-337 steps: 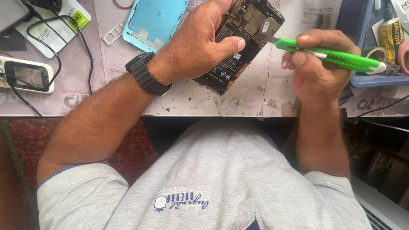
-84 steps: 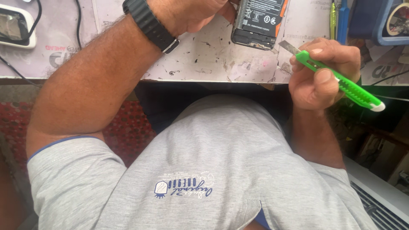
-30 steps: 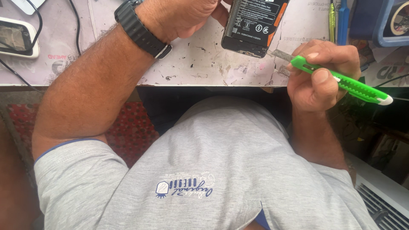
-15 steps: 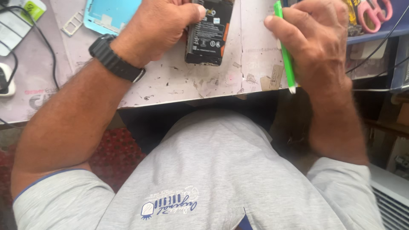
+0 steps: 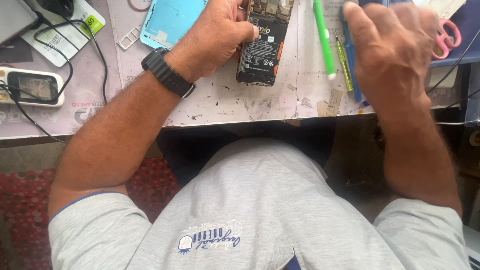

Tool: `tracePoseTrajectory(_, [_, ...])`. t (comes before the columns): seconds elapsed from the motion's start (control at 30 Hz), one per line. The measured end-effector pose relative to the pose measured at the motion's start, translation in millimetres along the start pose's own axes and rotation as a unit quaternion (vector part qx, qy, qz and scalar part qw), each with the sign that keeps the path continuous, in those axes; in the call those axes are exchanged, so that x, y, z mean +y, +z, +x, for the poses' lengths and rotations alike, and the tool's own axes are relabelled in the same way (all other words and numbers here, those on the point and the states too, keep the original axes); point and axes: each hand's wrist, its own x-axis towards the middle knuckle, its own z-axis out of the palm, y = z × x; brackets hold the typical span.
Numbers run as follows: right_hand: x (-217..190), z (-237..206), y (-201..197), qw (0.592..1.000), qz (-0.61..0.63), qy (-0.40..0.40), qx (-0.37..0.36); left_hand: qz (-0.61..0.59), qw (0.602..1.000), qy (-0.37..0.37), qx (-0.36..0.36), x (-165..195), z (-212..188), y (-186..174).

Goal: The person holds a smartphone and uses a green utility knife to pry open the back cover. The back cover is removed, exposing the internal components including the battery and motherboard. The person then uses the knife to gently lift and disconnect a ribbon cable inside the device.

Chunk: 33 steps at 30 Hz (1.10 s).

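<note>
Gripping opened phone [image 5: 262,45] left hand [image 5: 215,37]; right hand [image 5: 395,47] apparently empty.

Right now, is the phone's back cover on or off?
Off. The phone under the left hand shows its bare battery and circuit board, and a light blue back cover lies apart on the table.

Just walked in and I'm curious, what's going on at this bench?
A person at a worktable has an opened phone lying back-side up, its battery and circuit board exposed. Their left hand grips it at its left edge. The right hand hovers over a tray of tools, holding nothing visible. A green utility knife lies on the table between the hands, and the phone's light blue back cover rests nearby.
</note>
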Motion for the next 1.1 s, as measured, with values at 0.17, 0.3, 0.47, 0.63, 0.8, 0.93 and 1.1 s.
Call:
tracePoseTrajectory(0.17, [-28, -14, -26, 0.994, -0.008, 0.081, -0.076, 0.028, 0.999, 0.011, -0.012, 1, -1, 2])
tracePoseTrajectory(0.3, [-46, -27, -24, 0.984, -0.024, 0.112, -0.135, 0.037, 0.999, 0.017, -0.028, 2, -3, 2])
tracePoseTrajectory(0.47, [-53, -32, -9, 0.972, -0.089, 0.124, -0.177, 0.034, 0.999, 0.001, -0.023, -1, -3, 1])
tracePoseTrajectory(0.63, [-54, -33, -3, 0.968, -0.054, 0.148, -0.194, 0.057, 0.998, -0.002, -0.004, -6, -3, -2])
tracePoseTrajectory(0.8, [-48, -37, -3, 0.968, -0.002, 0.161, -0.194, 0.096, 0.995, 0.001, 0.017, -14, -2, -3])
tracePoseTrajectory(0.93, [-49, -41, -6, 0.973, 0.069, 0.154, -0.160, 0.113, 0.993, -0.008, 0.022, -22, -2, -3])
tracePoseTrajectory(1.1, [-48, -41, -28, 0.952, 0.238, 0.154, -0.111, 0.137, 0.990, -0.010, 0.034, -36, 1, -7])
